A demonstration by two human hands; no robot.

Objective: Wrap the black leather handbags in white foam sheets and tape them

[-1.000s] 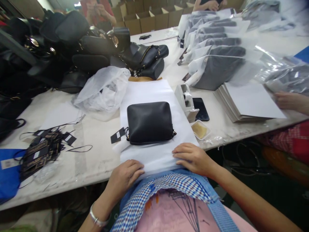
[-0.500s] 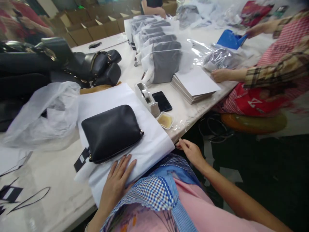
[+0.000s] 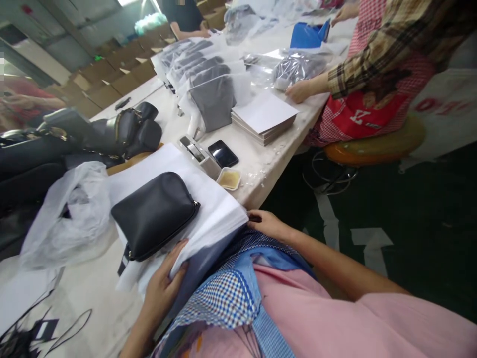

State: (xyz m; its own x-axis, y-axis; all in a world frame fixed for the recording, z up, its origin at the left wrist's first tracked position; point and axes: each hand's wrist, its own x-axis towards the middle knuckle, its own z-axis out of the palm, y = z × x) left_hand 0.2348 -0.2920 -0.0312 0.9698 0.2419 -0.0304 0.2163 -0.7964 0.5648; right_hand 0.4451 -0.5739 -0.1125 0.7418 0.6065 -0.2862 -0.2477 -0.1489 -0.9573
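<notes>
A black zip pouch bag (image 3: 154, 214) lies on a stack of white wrapping sheets (image 3: 208, 199) at the table's near edge. My left hand (image 3: 162, 283) is at the sheets' near edge just below the bag, with a raised fold of paper between thumb and fingers. At the right corner of the sheets, my right hand (image 3: 268, 223) has its fingers closed on the paper; its fingertips are partly hidden. A black hang tag (image 3: 122, 263) shows at the bag's left end, partly covered.
Beyond the sheets are a tape dispenser (image 3: 199, 156), a phone (image 3: 222, 153) and a small dish (image 3: 228, 179). Black bags (image 3: 93, 132) and crumpled plastic (image 3: 70, 214) lie left. Wrapped grey bags (image 3: 212, 94) stand behind a board stack (image 3: 264, 117). A co-worker's hand (image 3: 303, 90) touches a plastic-wrapped bundle.
My left hand has gone from lying flat on the paper to gripping its lifted near edge. My right hand has come to the paper's corner. The view has turned right.
</notes>
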